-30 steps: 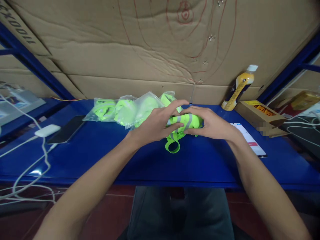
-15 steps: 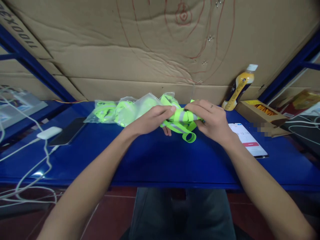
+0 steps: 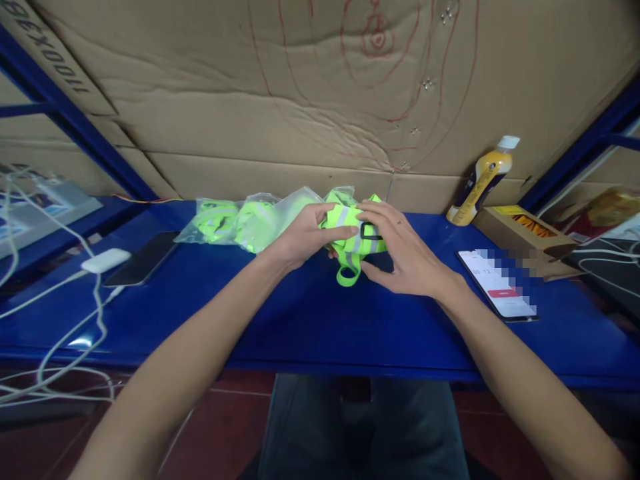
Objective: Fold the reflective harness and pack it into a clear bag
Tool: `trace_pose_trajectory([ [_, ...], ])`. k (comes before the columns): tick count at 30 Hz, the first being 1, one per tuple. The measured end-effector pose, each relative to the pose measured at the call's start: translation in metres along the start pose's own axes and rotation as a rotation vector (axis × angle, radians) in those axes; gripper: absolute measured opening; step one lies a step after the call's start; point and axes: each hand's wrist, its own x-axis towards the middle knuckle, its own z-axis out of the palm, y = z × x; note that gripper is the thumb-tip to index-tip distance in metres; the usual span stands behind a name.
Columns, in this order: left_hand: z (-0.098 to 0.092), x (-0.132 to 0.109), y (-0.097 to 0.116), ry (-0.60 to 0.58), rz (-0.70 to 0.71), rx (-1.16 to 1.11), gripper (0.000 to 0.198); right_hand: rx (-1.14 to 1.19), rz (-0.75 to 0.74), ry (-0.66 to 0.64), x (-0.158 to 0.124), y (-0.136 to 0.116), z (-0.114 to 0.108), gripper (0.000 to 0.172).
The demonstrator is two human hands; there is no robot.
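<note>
Between my hands is a bundle of neon-green reflective strap [image 3: 345, 241] with silver stripes and a black buckle. My left hand [image 3: 310, 233] grips its left side, thumb across the front and fingers partly hidden behind. Curved around the bundle's right side, my right hand [image 3: 400, 250] has its fingers on top and its thumb low near the strap. A curled strap end hangs below the bundle. Behind and to the left, clear plastic bags [image 3: 257, 220] of similar green straps lie in a row on the blue table [image 3: 310, 327].
A cardboard panel [image 3: 200, 127] stands behind the table. On the right are a yellow bottle [image 3: 480, 183], an open carton [image 3: 525, 233] and a lit phone [image 3: 500, 287]. To the left lie a dark phone [image 3: 143, 260], a white charger [image 3: 106, 261] and loose white cables.
The strap bundle has turned, and its black buckle now shows in front. The curled end has shifted left. My right hand has moved slightly left and its fingers have spread around the bundle.
</note>
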Motion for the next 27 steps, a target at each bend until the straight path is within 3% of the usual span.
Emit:
trace_pose_trajectory([
  [6, -0.003, -0.004, 0.005, -0.046, 0.317, 0.489, 0.037, 0.09, 0.143, -0.053, -0.001, 0.013, -0.013, 0.064],
  [8, 0.001, -0.007, 0.009, -0.063, 0.391, 0.586, 0.034, 0.134, 0.194, -0.071, -0.001, 0.017, -0.019, 0.065],
  [10, 0.006, -0.01, 0.01, -0.103, 0.428, 0.637, 0.032, 0.174, 0.257, -0.14, -0.001, 0.018, -0.027, 0.055],
  [13, 0.012, -0.011, 0.008, -0.103, 0.426, 0.666, 0.031, 0.221, 0.279, -0.227, -0.001, 0.017, -0.034, 0.032],
  [17, 0.01, -0.005, -0.002, -0.029, 0.355, 0.6, 0.045, 0.079, 0.188, -0.109, -0.003, 0.013, -0.031, 0.022],
  [22, 0.005, 0.0, -0.011, -0.149, 0.29, 0.371, 0.071, -0.22, 0.019, 0.038, -0.006, 0.008, -0.019, 0.033],
  [27, 0.01, -0.001, -0.008, 0.036, 0.202, 0.502, 0.057, -0.395, -0.133, 0.182, -0.007, 0.009, -0.002, 0.042],
])
